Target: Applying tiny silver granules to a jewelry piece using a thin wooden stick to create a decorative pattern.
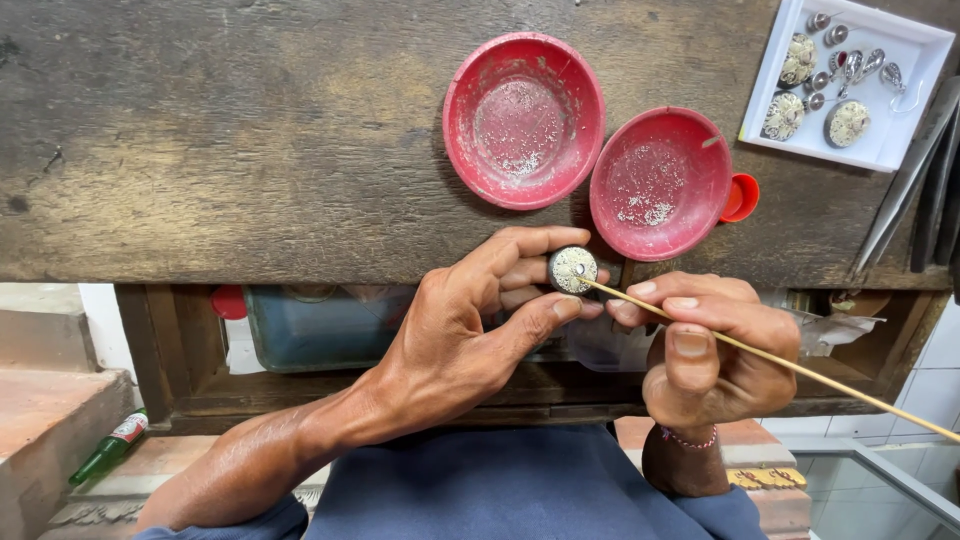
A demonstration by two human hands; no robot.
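From the head camera I saw my left hand point(455, 340) held just below the front edge of the wooden surface point(250, 150). Its fingers point(520, 245) were clamped on a small round disc point(573, 269): the forefinger curled over the top, the thumb pressed up from beneath, and the disc sat at the very fingertips with its pale, speckled face turned toward me.

My right hand point(705, 350) was close beside the left, fingers closed together around a thin wooden stick point(780, 362). The stick ran from the lower right up to the left, pinched between thumb and forefinger, and its tip touched the face of the disc.

On the surface just above the hands lay two shallow red bowls point(523, 120), side by side and almost touching, each with a scatter of pale grit inside. A small red cap point(742, 197) peeked out from behind the right bowl. At the far right corner stood a white tray point(900, 140) holding silver ornaments. Down at the lower left, a green bottle point(108, 447) lay on a brick step.
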